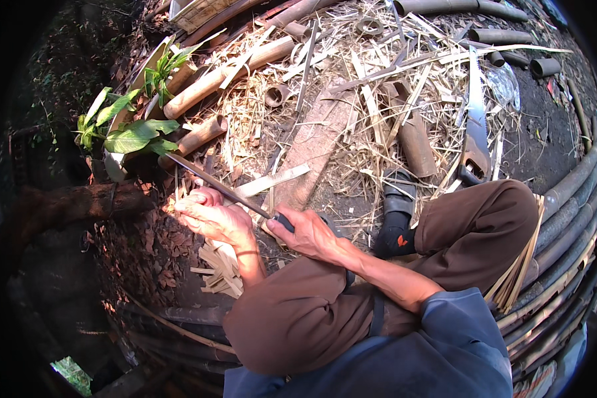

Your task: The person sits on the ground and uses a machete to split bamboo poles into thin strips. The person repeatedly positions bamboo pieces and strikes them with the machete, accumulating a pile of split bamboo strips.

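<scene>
My right hand (308, 233) is closed round the dark handle of a long knife (222, 188). Its blade slants up and left, passing over my left hand (215, 215), whose fingers are curled. A pale bamboo strip (275, 179) runs from under the blade toward the right, in line with my left fingers. They appear to grip its near end, though the blade and fingers partly hide the hold. Beneath it lies a worn wooden board (318, 142). Cut bamboo strips (220, 266) are heaped below my left wrist, beside my knee.
A handsaw (476, 119) lies at right by a bamboo tube (416, 144). Shavings (351, 60) litter the ground ahead. Bamboo poles (229, 76) and a leafy plant (136, 136) are at left. More poles (564, 225) and thin strips (519, 265) lie right of my knee.
</scene>
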Demonstrator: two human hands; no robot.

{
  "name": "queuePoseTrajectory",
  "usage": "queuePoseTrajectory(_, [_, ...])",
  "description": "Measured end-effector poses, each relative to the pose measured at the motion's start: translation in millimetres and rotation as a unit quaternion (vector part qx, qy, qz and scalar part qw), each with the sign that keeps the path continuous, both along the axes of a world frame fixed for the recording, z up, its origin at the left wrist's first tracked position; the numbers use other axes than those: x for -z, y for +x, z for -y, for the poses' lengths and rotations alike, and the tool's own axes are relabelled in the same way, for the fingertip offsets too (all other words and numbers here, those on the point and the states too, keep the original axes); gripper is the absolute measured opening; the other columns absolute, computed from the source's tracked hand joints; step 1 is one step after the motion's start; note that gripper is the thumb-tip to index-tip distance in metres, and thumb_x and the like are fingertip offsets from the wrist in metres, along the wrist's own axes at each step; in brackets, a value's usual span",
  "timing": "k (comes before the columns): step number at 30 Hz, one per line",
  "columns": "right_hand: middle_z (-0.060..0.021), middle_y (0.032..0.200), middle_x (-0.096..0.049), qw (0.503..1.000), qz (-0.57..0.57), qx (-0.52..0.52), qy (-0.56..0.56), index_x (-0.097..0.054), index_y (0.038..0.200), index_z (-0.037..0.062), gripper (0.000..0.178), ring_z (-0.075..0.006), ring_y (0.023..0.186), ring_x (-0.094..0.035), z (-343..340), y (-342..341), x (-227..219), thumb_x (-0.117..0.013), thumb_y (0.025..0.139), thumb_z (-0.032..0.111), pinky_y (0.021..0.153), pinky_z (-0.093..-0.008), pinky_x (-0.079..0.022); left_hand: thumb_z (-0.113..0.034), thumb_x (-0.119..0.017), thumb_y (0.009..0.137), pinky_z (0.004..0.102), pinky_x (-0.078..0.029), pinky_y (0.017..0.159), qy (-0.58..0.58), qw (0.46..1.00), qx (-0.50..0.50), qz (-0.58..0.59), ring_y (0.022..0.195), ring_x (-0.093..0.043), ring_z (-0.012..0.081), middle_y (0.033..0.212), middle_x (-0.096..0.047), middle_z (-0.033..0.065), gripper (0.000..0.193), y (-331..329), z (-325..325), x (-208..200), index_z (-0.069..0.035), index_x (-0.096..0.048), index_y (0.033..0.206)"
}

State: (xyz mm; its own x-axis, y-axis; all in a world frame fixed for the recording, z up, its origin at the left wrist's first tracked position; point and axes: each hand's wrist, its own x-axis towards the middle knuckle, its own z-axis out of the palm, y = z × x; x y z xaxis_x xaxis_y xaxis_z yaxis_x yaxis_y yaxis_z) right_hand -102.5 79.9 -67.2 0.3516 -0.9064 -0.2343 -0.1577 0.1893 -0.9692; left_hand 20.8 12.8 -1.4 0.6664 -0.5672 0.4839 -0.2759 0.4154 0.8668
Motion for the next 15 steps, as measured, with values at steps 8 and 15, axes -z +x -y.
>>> queuePoseTrajectory(8, [-0.0225, 0.063, -0.057, 0.982, -0.170, 0.077, 0.007, -0.053, 0.090, 0.0033, 0.039, -0.0447, 0.061, -0.059, 12, -35, 112, -0.053, 0.096, 0.042, 0.058, -0.0507, -0.045, -0.043, -0.039, 0.105, 0.0260, -0.031, 0.054, 0.002, 0.999, -0.033, -0.008, 0.056, -0.032, 0.0095, 0.062, -0.033, -0.0014, 0.045, -10, 14, 9, -0.011, -0.030, 0.073])
queuePoseTrajectory(15, [-0.0212, 0.061, -0.052, 0.995, -0.026, 0.005, -0.097, -0.052, 0.091, 0.0040, 0.037, -0.0387, 0.057, -0.055, -1, -7, 42, -0.052, 0.097, 0.040, 0.058, -0.0497, -0.043, -0.043, -0.038, 0.105, 0.0275, -0.032, 0.056, 0.022, 0.994, -0.104, 0.027, 0.058, -0.033, 0.0113, 0.066, -0.035, 0.0001, 0.045, -11, -3, 1, -0.009, -0.033, 0.075])
